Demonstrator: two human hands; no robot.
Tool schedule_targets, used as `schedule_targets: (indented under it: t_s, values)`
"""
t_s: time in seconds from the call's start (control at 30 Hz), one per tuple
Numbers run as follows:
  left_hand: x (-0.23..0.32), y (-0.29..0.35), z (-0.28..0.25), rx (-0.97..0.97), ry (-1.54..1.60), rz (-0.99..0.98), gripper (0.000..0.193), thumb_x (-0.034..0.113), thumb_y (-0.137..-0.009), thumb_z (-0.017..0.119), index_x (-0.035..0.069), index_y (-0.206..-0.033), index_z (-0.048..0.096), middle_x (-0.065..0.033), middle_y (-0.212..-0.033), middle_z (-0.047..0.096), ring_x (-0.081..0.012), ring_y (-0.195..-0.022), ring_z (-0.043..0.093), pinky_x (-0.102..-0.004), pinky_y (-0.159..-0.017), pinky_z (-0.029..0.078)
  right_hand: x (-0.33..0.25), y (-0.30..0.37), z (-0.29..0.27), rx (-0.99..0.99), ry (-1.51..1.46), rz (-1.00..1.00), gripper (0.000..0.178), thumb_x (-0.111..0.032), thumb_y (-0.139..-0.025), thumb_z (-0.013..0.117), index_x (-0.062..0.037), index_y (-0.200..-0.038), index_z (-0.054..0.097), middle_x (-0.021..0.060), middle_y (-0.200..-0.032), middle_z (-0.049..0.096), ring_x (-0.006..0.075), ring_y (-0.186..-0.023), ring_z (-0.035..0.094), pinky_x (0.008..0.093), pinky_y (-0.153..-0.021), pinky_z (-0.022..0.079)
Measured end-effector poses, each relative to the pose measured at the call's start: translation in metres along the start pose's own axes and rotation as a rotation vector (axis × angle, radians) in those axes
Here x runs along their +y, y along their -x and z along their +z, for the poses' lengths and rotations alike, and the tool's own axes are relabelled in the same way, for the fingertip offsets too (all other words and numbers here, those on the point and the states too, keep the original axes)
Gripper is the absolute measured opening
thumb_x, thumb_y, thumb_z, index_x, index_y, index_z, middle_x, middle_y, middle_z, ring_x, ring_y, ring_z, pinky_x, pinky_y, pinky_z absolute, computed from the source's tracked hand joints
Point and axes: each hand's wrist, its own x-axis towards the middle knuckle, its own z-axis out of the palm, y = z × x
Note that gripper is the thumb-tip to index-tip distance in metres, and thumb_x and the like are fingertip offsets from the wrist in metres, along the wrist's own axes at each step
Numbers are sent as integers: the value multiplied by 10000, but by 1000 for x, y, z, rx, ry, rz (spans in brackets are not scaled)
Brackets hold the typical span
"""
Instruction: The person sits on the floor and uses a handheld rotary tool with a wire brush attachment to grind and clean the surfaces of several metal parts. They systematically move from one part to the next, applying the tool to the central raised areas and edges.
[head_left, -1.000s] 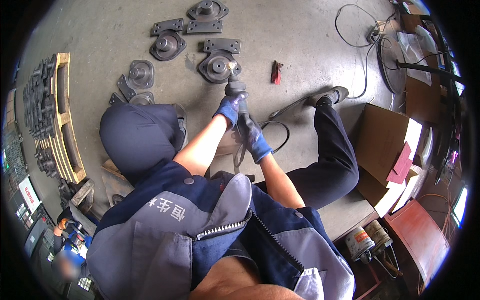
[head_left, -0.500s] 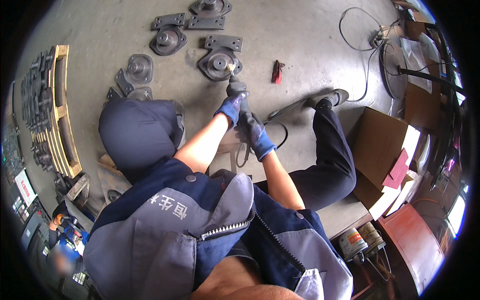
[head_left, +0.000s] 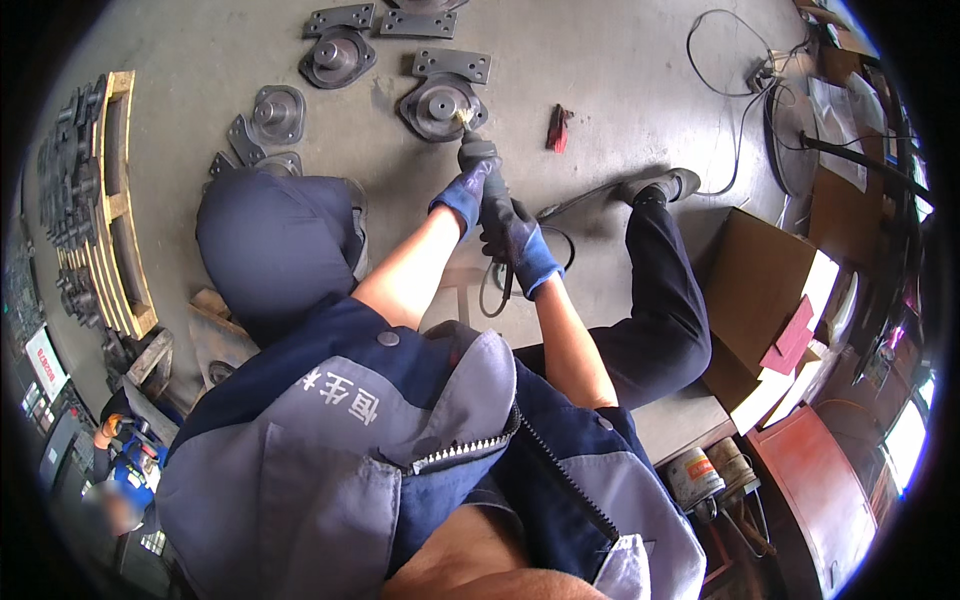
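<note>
Both my hands wear dark-palmed blue work gloves and are closed on a dark handheld power grinder. My left hand wraps round its front part, close behind the head. Further back, my right hand grips the rear of its body, from which a cord hangs. The yellowish, brush-like tip is at the right side of a dark metal flange with a raised round hub, which lies on the floor. Whether the tip spins cannot be told. Touching or just beyond that flange is a drilled metal plate.
Several similar flanges and plates lie ahead and to the left. A red rag-like piece is right of the grinder. Cable runs across the floor at right, near cardboard boxes. A loaded wooden pallet stands left; another person is lower left.
The whole view has shifted slightly, with floor parts appearing higher. The right hand's fingers have shifted a little on the grinder's rear. The tip stays at the flange's right side.
</note>
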Motion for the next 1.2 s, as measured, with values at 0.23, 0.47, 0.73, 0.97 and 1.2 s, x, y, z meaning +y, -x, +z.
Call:
schedule_targets:
  t_s: [0.23,0.47,0.73,0.97,1.2]
  values:
    - [6,14,12,39,65,-2,511,525,-819,590,63,-1034,627,-119,-933,661,-250,-840,631,-352,-803,498,-28,10,12,99,130,45,384,-369,-895,581,-91,-1151,515,73,-756,599,191,-532,583,303,-434,462]
    - [-1,2,3,-8,91,4,448,464,-837,611,65,-1040,614,-109,-901,665,-250,-829,641,-360,-804,511,-13,7,4,9,57,-11,420,-373,-900,585,-75,-1178,486,75,-771,612,186,-577,602,303,-448,473]
    - [7,20,-2,-95,-194,103,370,375,-893,577,72,-1104,599,-83,-955,662,-199,-844,637,-328,-803,500,-47,-28,-69,539,399,-419,231,-283,-897,574,-86,-959,677,110,-780,644,219,-636,598,316,-607,475]
    - [-10,45,1,-191,-254,23,403,388,-945,502,54,-1164,557,-87,-992,644,-200,-886,638,-330,-817,517,-174,-165,0,272,1599,-909,465,-276,-799,571,-133,-1242,576,151,-1237,587,296,-1151,555,449,-976,411]
    - [-26,29,0,-204,-165,-34,396,415,-864,617,84,-1078,575,-39,-886,601,-152,-779,572,-303,-742,488,-161,-253,56,140,1908,-592,469,-230,-780,637,-165,-1223,498,123,-1191,583,307,-1125,564,469,-941,419]
